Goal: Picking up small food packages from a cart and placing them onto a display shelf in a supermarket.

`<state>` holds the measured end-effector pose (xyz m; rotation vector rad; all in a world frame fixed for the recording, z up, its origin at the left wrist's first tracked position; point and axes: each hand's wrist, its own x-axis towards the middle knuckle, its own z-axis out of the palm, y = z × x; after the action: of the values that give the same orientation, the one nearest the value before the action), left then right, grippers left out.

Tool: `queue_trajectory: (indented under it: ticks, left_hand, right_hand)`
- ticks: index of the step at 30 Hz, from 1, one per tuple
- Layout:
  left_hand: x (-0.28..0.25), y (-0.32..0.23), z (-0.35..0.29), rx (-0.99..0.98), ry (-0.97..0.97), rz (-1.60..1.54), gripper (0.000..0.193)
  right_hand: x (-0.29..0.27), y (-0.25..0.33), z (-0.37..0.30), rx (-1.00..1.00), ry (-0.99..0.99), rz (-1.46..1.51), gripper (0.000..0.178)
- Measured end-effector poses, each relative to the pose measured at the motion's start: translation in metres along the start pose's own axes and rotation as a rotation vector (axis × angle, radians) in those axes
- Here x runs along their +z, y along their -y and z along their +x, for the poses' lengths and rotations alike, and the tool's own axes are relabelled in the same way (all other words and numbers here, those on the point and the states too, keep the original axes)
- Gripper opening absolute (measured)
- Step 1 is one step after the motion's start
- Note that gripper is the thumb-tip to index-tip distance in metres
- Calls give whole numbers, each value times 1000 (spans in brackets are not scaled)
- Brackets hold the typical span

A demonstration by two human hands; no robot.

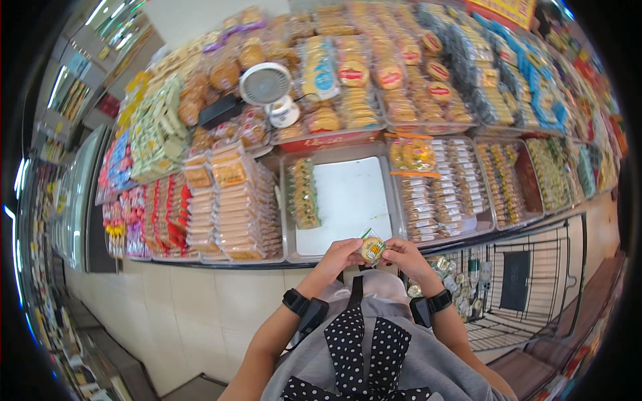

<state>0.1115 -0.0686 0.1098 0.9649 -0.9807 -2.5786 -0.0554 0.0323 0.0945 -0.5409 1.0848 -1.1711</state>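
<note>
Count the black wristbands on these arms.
2: the left wristband behind the left hand, and the right wristband behind the right hand; none looks hidden.

Looks like a shop, likely a supermarket's snack section. Shows, just beyond the left grip (344,252) and right grip (404,256), a counter (267,266) set with trays (354,190) of wrapped biscuits (419,200), sorted by kind. Has a wire shopping cart (515,281) right of the right grip, a red and yellow sign (511,10) well beyond it, and, far left of the left grip, stocked shelves (72,100) and strip lights (96,12).
</note>
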Motion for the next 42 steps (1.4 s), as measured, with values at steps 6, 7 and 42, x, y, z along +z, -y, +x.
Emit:
queue_trajectory:
  ticks: [6, 7, 42]
  left_hand:
    - [-21, -3, -22, 68, -83, -28, 30]
    - [-23, -3, -24, 77, -73, -46, 29]
    - [-92, 0, -21, 302, -481, 118, 27]
  right_hand:
    - [19, 1, 22, 114, 85, 24, 15]
    - [22, 1, 25, 141, 90, 51, 15]
    - [58, 3, 145, -13, 386, -1029, 22]
